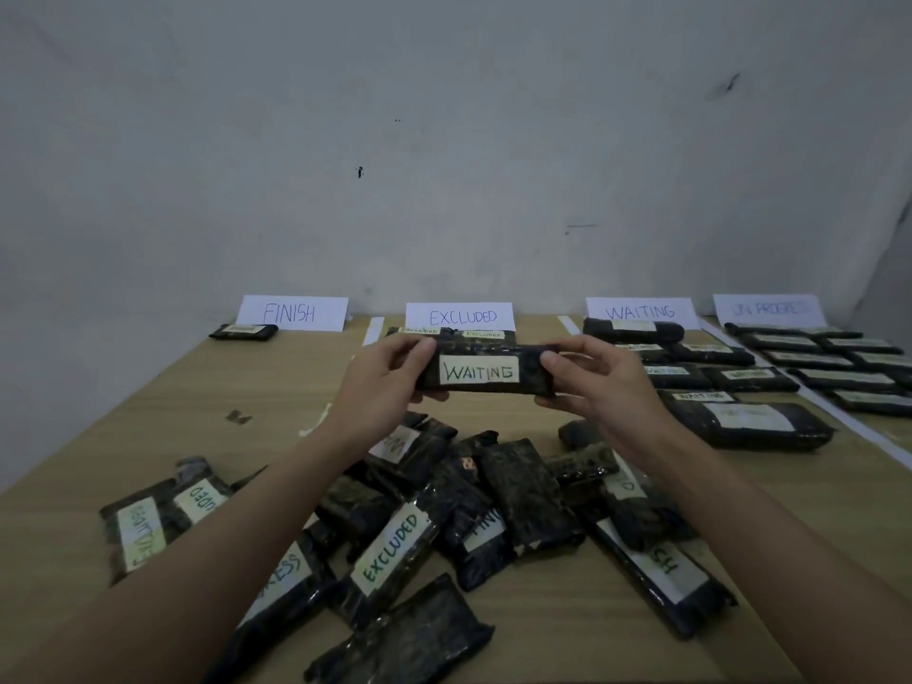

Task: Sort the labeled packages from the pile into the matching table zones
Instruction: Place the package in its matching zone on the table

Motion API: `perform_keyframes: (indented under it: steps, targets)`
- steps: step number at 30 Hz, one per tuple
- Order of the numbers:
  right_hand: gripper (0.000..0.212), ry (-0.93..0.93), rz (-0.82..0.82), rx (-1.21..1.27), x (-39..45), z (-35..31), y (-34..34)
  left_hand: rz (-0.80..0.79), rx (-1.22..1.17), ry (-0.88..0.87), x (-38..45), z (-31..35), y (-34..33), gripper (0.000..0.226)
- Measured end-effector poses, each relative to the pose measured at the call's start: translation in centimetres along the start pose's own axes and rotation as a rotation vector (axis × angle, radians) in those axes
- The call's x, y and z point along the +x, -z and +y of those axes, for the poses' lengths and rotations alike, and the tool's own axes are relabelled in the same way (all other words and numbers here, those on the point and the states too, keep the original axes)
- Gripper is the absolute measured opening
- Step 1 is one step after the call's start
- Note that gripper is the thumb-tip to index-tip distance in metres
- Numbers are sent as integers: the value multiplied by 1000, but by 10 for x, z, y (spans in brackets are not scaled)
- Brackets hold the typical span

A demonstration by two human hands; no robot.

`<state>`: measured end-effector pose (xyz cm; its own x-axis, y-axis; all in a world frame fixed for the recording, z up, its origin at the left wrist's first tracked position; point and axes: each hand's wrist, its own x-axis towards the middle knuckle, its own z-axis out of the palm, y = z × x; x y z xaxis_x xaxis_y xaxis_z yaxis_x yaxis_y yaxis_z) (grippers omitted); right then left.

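A dark wrapped package labelled WAITING (pixel 481 372) is held up level above the table, label facing me. My left hand (pixel 382 372) grips its left end and my right hand (pixel 589 380) grips its right end. Below them lies the pile of dark packages (pixel 513 491), with labels such as EXCLUDED (pixel 392 548) facing up. At the back stand four paper zone signs: FINISH (pixel 291 313), EXCLUDED (pixel 461 316), WAITING (pixel 640 312) and IN PROGRESS (pixel 770 308). Several sorted packages lie in the WAITING zone (pixel 725 380).
The wooden table (pixel 148 412) meets a grey wall behind the signs. White tape strips (pixel 373 330) divide the zones. One package lies by the FINISH sign (pixel 243 331), two under the EXCLUDED sign (pixel 451 333), several in the IN PROGRESS zone (pixel 834 362). A small scrap (pixel 238 417) lies left.
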<state>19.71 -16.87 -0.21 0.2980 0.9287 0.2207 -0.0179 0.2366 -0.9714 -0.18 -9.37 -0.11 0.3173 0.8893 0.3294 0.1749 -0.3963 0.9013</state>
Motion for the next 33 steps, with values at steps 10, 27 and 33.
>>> perform_keyframes:
  steps: [10, 27, 33]
  targets:
    - [13, -46, 37, 131, 14, 6, -11, 29, -114, 132, 6, -7, 4, 29]
    - [59, 803, 128, -1504, 16, 44, 49, -114, -3, 72, 37, 10, -95, 23]
    - [50, 703, 194, -1575, -22, 46, 129, -457, 403, -110, 23, 22, -149, 36]
